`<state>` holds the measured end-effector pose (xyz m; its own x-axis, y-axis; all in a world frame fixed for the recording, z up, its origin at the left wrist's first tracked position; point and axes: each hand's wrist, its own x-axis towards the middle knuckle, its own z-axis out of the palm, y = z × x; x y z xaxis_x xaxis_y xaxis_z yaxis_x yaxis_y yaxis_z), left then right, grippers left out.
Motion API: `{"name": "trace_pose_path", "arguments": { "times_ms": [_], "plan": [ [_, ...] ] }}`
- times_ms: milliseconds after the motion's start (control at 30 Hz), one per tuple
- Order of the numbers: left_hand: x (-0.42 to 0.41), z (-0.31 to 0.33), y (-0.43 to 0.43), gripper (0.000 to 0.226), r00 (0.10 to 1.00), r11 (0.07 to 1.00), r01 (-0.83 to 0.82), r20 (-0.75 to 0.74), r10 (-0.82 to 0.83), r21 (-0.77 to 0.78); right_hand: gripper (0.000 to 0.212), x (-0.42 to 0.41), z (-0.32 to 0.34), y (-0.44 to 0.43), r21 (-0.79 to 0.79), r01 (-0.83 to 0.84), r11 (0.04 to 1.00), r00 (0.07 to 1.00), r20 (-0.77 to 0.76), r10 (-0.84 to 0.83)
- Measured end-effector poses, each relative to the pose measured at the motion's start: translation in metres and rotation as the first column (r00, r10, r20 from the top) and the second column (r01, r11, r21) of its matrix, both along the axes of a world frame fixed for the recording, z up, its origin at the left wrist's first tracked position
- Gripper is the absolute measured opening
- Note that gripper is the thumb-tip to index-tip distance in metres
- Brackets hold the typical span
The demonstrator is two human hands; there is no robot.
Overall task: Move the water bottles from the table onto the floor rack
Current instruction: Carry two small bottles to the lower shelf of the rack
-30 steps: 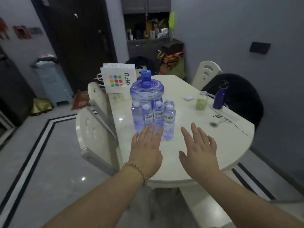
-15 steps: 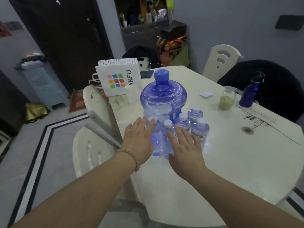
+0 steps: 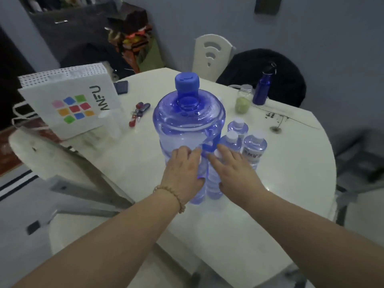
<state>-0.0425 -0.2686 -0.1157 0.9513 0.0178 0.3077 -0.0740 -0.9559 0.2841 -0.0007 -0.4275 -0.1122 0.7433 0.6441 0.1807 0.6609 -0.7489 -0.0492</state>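
**Water bottles (image 3: 254,148) on the table (image 3: 291,194), hands upon them**

Left hand (image 3: 182,173) lies over the front-left bottle (image 3: 197,194), fingers bent across its top; whether it grips cannot be told. Right hand (image 3: 234,169) touches the neighbouring bottle (image 3: 214,183) with straight fingers. Behind them stands the big blue water jug (image 3: 187,125), with a paper bag (image 3: 68,104), a chair (image 3: 212,53) and the grey wall beyond. Half a second ago both hands were further back, fingers spread.

The bench (image 3: 291,183) is gleaming, its pale top smooth and glossy like polished stone. The big jug (image 3: 187,125) is shining as clear blue plastic under a matt cap (image 3: 186,81). The small bottles (image 3: 254,146) are glinting in thin ribbed plastic. The bag (image 3: 68,100) is looking like matt white paper, the flask (image 3: 262,88) like glossy metal.
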Motion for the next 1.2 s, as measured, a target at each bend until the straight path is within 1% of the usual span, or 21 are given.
{"name": "trace_pose_path", "arguments": {
  "times_ms": [100, 167, 233, 333, 400, 433, 500, 567, 633, 700, 767, 800, 833, 867, 900, 933, 1000, 1100, 1200],
  "plan": [
    [-0.007, -0.004, 0.006, 0.056, 0.992, 0.988, 0.123, 0.035, -0.120, -0.091, 0.067, -0.011, 0.003, 0.001, 0.059, 0.099, 0.993, 0.994, 0.042, -0.102],
    [-0.012, -0.007, -0.001, 0.056, 0.978, 0.973, 0.210, 0.014, -0.210, -0.092, 0.056, -0.023, 0.004, -0.007, -0.002, 0.147, 0.989, 0.989, 0.012, -0.147],
    [-0.017, -0.007, -0.011, 0.058, 0.953, 0.952, 0.297, -0.041, -0.300, -0.079, 0.051, -0.036, 0.002, -0.020, -0.076, 0.172, 0.982, 0.985, 0.028, -0.170],
    [-0.029, -0.009, -0.027, 0.069, 0.902, 0.904, 0.426, -0.091, -0.422, 0.029, 0.053, -0.059, -0.002, -0.042, -0.176, 0.208, 0.962, 0.976, 0.109, -0.191],
    [-0.039, -0.015, -0.036, 0.072, 0.862, 0.852, 0.506, -0.123, -0.492, 0.135, 0.056, -0.072, -0.011, -0.057, -0.228, 0.228, 0.947, 0.972, 0.105, -0.208],
    [-0.045, -0.019, -0.044, 0.067, 0.840, 0.820, 0.542, -0.150, -0.521, 0.184, 0.059, -0.078, -0.018, -0.067, -0.243, 0.246, 0.938, 0.969, 0.090, -0.230],
    [-0.056, -0.032, -0.061, 0.046, 0.791, 0.745, 0.612, -0.214, -0.574, 0.266, 0.066, -0.087, -0.036, -0.087, -0.274, 0.293, 0.916, 0.955, 0.044, -0.292],
    [-0.064, -0.044, -0.073, 0.029, 0.755, 0.665, 0.656, -0.276, -0.595, 0.357, 0.067, -0.094, -0.052, -0.102, -0.276, 0.338, 0.900, 0.936, 0.001, -0.351],
    [-0.072, -0.059, -0.087, 0.023, 0.716, 0.590, 0.695, -0.329, -0.615, 0.411, 0.066, -0.099, -0.068, -0.114, -0.294, 0.358, 0.886, 0.921, -0.047, -0.388],
    [-0.078, -0.075, -0.105, 0.023, 0.690, 0.550, 0.722, -0.385, -0.613, 0.420, 0.068, -0.104, -0.085, -0.128, -0.315, 0.371, 0.873, 0.904, -0.091, -0.417],
    [-0.080, -0.089, -0.118, 0.039, 0.686, 0.563, 0.728, -0.430, -0.587, 0.391, 0.071, -0.108, -0.096, -0.136, -0.331, 0.364, 0.870, 0.903, -0.104, -0.417],
    [-0.080, -0.096, -0.125, 0.041, 0.686, 0.574, 0.727, -0.438, -0.581, 0.376, 0.071, -0.109, -0.101, -0.141, -0.342, 0.351, 0.872, 0.908, -0.102, -0.405],
    [-0.081, -0.102, -0.130, 0.036, 0.687, 0.588, 0.725, -0.437, -0.581, 0.358, 0.071, -0.110, -0.105, -0.143, -0.346, 0.331, 0.878, 0.918, -0.098, -0.385],
    [-0.081, -0.108, -0.132, 0.033, 0.684, 0.611, 0.726, -0.434, -0.587, 0.317, 0.070, -0.109, -0.107, -0.145, -0.332, 0.313, 0.890, 0.927, -0.095, -0.362],
    [-0.081, -0.115, -0.136, 0.035, 0.680, 0.639, 0.723, -0.433, -0.591, 0.263, 0.068, -0.108, -0.110, -0.147, -0.313, 0.296, 0.902, 0.935, -0.100, -0.341],
    [-0.082, -0.118, -0.137, 0.040, 0.681, 0.665, 0.714, -0.438, -0.587, 0.218, 0.065, -0.107, -0.112, -0.148, -0.304, 0.278, 0.911, 0.940, -0.111, -0.324],
    [-0.082, -0.119, -0.137, 0.053, 0.702, 0.711, 0.681, -0.433, -0.565, 0.177, 0.060, -0.104, -0.114, -0.148, -0.284, 0.257, 0.924, 0.948, -0.110, -0.298],
    [-0.083, -0.116, -0.126, 0.066, 0.760, 0.759, 0.616, -0.414, -0.501, 0.213, 0.058, -0.099, -0.116, -0.147, -0.255, 0.243, 0.936, 0.960, -0.075, -0.270],
    [-0.083, -0.117, -0.098, 0.071, 0.790, 0.772, 0.568, -0.452, -0.414, 0.287, 0.073, -0.090, -0.121, -0.142, -0.289, 0.170, 0.942, 0.967, -0.134, -0.216]
  ]
}}
